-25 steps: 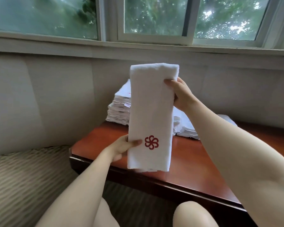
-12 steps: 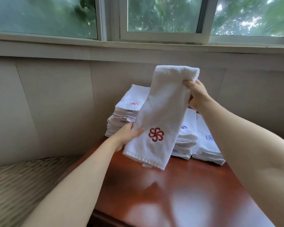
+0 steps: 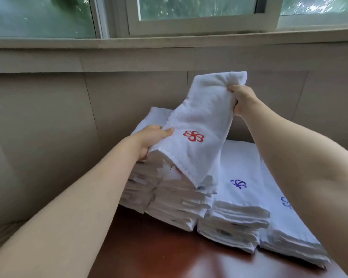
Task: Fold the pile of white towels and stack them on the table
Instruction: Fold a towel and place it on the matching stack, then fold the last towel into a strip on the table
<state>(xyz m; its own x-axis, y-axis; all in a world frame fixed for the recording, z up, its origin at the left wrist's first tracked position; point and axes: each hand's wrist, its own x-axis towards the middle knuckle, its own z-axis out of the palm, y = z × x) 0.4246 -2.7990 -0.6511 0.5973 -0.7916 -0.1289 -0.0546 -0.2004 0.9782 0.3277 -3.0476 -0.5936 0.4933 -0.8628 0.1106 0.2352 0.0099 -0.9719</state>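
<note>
Towel [image 3: 201,121] now lower, over leftmost stack [image 3: 169,197].

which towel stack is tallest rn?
The leftmost stack, under the red-logo towel both hands hold. The blue-logo stacks to its right sit clearly lower.

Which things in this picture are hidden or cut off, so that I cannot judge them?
Head view only:
- Top of the tallest stack: covered by the held towel and left hand.
- Right stack: its blue logo is partly behind the right forearm.
- Right hand: its fingers are buried in towel folds.
- Table: cut off by the bottom edge.
</note>
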